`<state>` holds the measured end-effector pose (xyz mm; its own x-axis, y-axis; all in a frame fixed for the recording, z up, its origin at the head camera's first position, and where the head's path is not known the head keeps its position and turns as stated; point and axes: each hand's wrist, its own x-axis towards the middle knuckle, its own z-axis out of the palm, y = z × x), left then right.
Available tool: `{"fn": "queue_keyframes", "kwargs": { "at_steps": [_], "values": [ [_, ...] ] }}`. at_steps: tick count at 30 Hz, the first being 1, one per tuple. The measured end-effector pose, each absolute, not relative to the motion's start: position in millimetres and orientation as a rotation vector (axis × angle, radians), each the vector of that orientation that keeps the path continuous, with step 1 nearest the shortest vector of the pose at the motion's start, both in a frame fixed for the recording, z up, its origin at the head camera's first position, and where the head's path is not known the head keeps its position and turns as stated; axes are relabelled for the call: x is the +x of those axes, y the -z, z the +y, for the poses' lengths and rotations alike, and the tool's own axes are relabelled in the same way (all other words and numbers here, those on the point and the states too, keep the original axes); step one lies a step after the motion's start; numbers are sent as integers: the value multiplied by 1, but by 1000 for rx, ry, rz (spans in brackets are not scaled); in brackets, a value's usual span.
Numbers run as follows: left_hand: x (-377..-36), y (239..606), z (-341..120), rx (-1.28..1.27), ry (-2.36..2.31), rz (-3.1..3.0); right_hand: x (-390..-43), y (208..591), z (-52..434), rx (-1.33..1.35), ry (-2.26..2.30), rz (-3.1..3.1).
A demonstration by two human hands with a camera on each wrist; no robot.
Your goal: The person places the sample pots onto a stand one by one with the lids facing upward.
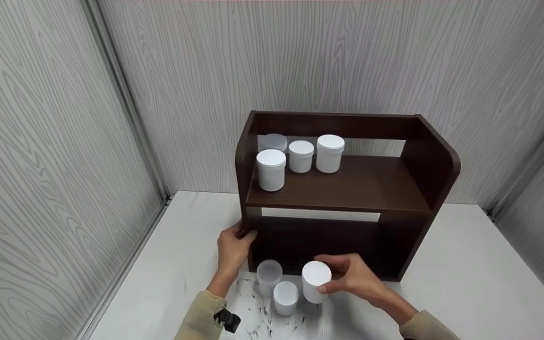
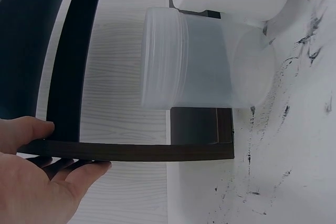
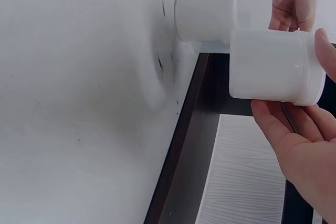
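Observation:
My left hand grips the left side panel of a dark brown two-tier shelf; in the left wrist view the thumb lies inside the panel and the fingers outside. A white lidded jar is held between thumb and fingers of my right hand, in front of the lower tier. The right wrist view shows that jar apart from the tabletop. Left of it stand a white jar and a translucent jar, both on the table near the shelf's lower front edge.
On the upper tier, towards its left end, stand a front white jar, a shorter white jar, a taller white jar and a translucent jar behind. Dark scuffs mark the white table. Grey wood-grain panels enclose it.

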<state>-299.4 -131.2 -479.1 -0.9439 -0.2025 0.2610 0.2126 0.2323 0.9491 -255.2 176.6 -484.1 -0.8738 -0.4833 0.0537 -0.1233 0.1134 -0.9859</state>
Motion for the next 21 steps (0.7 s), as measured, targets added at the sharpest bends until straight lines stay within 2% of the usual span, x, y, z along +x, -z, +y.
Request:
{"fn": "queue_keyframes", "kwargs": {
  "at_steps": [21],
  "values": [
    [-301,483,-125,71,1747,-2170,-245,442,185,-583,1838,2172]
  ]
}}
